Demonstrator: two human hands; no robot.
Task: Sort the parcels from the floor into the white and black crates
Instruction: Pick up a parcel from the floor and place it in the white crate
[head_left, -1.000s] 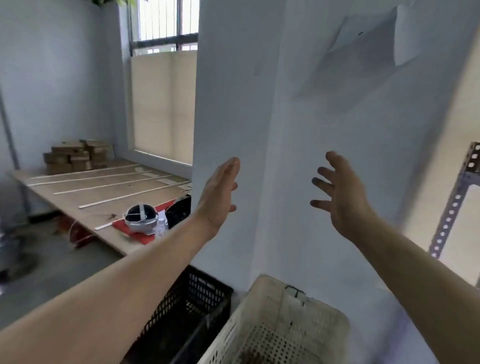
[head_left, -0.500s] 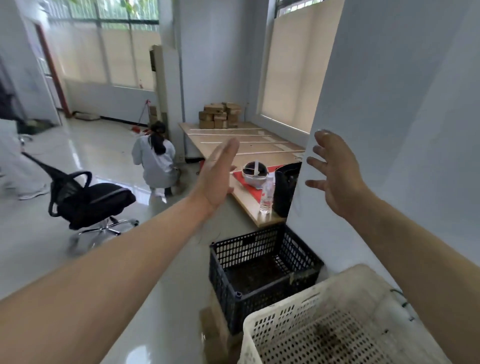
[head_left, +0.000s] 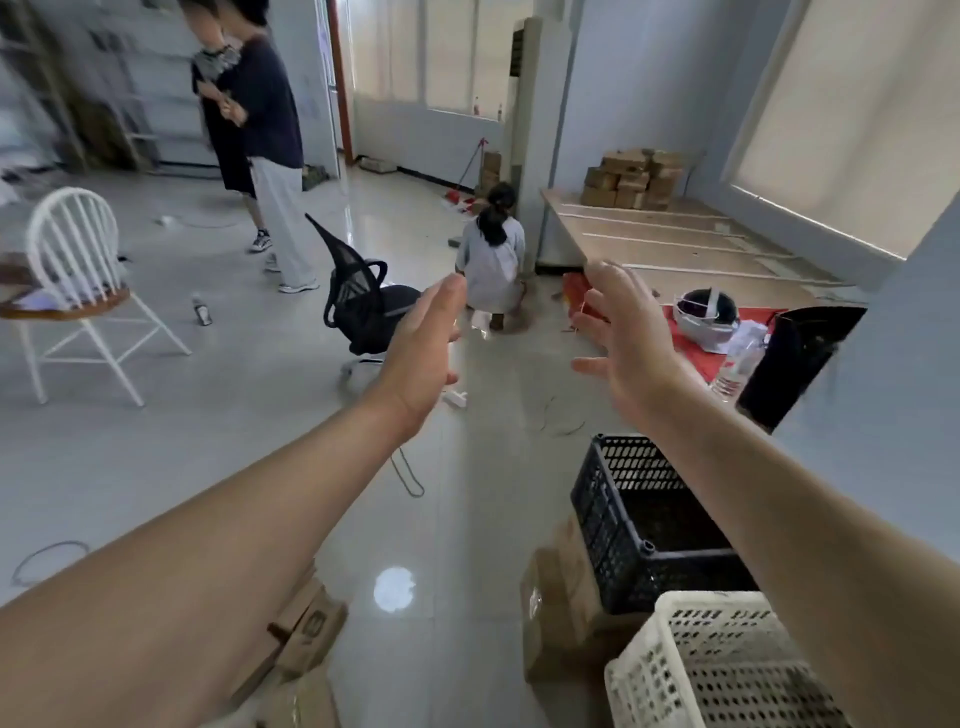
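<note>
Left hand and right hand reach forward, both wide, holding nothing. Below the right hand stand a black slatted plastic crate and a white perforated plastic crate. Brown cardboard parcels lie on the glossy grey floor below both hands.

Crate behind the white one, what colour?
The crate is black, with lattice walls; it shows best in the head view.

Brown parcels on floor; black crate behind white crate (both upright).

Bright window daylight; glare spot on floor; edges blurred, wide-angle bowed.
</note>
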